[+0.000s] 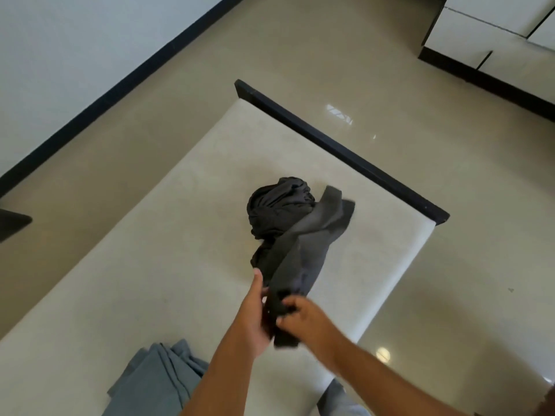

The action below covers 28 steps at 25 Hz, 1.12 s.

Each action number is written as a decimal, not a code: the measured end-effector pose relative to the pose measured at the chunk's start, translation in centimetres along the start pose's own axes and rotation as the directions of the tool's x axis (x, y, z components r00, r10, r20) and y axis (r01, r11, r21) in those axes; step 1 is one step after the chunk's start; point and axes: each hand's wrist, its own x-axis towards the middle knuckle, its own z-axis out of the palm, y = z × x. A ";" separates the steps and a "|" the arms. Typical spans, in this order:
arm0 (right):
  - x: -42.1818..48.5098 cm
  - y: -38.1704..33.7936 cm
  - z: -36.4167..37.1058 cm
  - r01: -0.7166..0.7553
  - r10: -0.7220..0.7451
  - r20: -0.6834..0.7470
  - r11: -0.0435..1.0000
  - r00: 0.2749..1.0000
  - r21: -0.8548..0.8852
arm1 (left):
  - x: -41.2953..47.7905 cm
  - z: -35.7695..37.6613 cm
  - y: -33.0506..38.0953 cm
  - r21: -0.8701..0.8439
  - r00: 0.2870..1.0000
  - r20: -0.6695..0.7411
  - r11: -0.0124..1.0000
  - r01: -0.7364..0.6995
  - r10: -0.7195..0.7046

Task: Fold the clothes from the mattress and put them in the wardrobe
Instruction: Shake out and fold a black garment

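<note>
Mattress (pixel 150 235) edges bound your working room. The long left edge runs beside a strip of floor (pixel 450 265) below the white wall (pixel 60 55) and its black skirting (pixel 120 85). The far end butts against a dark board (pixel 345 151), and the right edge drops to open, glossy beige tile that reflects the lights. Most of the pale, faintly mottled mattress top lies bare around the cloth.

Both of your arms reach in from the near side. Your left grip (pixel 255 319) is curled round the near end of the dark grey garment (pixel 303 244), thumb pointing up along it. Just beside it, your right grip (pixel 303 321) pinches the same bunched end between thumb and fingers. From there the garment runs away from you as a flat, matte band with a squared far end, draped over a crumpled heap (pixel 276 205) of darker, softly wrinkled cloth near the middle of the mattress. You cannot tell whether band and heap are one piece.

At the near left a blue-grey cloth (pixel 159 382) lies on the mattress in layered folds, well apart from the heap. A white cabinet (pixel 480 28) on a black base stands at the far right, across the open tile. A dark object (pixel 12 222) pokes in at the left edge; its shape is unclear.
</note>
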 end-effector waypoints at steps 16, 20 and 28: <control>-4.5 -3.1 7.9 -0.289 0.387 -0.090 0.806 0.918 0.518 | -21.3 -11.8 -5.8 0.367 0.968 0.154 0.898 -0.244 0.200; -6.4 -6.5 14.9 -0.195 0.278 -0.137 0.880 0.951 0.433 | -26.6 -16.5 -7.2 0.575 0.973 0.062 0.788 -0.218 0.224; -17.0 -12.9 31.1 0.261 -0.067 0.456 0.889 0.887 -0.376 | -34.1 -21.6 -9.8 0.452 0.633 -0.108 0.605 -0.656 0.767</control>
